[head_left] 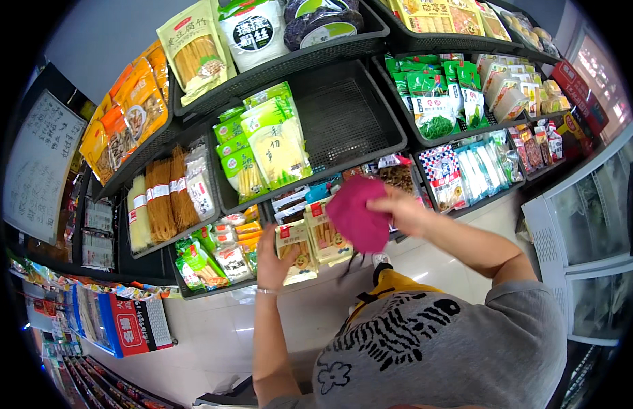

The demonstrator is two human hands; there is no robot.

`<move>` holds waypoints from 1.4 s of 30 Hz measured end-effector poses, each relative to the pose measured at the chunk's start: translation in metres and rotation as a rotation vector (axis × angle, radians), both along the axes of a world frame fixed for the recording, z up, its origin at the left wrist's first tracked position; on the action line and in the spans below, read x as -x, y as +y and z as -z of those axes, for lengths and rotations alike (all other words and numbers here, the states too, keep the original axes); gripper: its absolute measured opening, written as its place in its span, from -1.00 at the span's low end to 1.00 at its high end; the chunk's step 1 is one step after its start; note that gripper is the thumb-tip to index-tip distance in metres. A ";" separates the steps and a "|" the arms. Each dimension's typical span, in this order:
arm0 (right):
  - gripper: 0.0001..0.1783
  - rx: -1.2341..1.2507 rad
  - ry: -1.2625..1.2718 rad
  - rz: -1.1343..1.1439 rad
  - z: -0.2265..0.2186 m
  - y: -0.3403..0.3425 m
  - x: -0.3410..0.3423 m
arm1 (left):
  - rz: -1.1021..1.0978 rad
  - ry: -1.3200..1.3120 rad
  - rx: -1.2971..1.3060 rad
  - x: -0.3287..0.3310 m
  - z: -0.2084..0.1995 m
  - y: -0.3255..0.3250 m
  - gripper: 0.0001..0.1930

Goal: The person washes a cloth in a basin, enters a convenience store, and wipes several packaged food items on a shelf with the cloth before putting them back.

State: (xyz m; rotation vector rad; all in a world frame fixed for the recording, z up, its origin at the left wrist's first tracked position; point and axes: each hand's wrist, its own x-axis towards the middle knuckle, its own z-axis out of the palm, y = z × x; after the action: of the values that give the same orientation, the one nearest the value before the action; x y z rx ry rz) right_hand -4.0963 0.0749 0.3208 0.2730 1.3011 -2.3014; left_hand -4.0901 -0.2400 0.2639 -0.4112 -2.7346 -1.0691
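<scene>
My right hand (401, 208) grips a magenta cloth (360, 215), which hangs over the front of the lower display bins. My left hand (272, 262) is at the left edge of a cream-and-yellow food packet (296, 251). Its thumb and fingers are spread apart there; whether they press on the packet is hard to see. A similar packet (328, 235) stands just to the right, partly behind the cloth. Above the hands, a black bin (347, 109) holds green-and-white packets (272, 143) on its left side.
Bundled dried noodles (168, 194) and small bagged goods (217, 255) fill bins on the left. Green packets (435, 102) sit in a bin at the upper right. A glass-doored cabinet (596, 232) stands at the right, and a blue-and-red box (125, 324) at the lower left.
</scene>
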 end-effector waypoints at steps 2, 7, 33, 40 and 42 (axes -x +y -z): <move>-0.61 -0.026 0.079 0.133 -0.008 0.027 0.050 | -0.004 0.115 0.084 0.046 0.012 0.012 -0.33; -0.64 -0.239 0.367 0.282 0.011 0.055 0.183 | -0.115 0.148 0.298 0.142 0.043 0.023 -0.43; -0.73 -1.205 1.266 -0.825 0.147 -0.027 0.327 | -0.192 0.026 0.586 0.215 0.055 0.040 -0.49; -0.80 -1.240 1.284 -1.516 0.116 0.074 0.329 | -0.206 0.022 0.554 0.214 0.054 0.038 -0.49; -0.84 -1.569 1.099 -1.609 0.100 0.085 0.343 | -0.208 0.029 0.554 0.217 0.057 0.039 -0.49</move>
State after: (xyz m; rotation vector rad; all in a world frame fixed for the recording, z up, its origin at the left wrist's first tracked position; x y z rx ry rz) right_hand -4.4391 0.1596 0.2205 -1.2198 2.1200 0.3221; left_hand -4.3067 -0.2011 0.2070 -0.1992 -2.9309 -0.2417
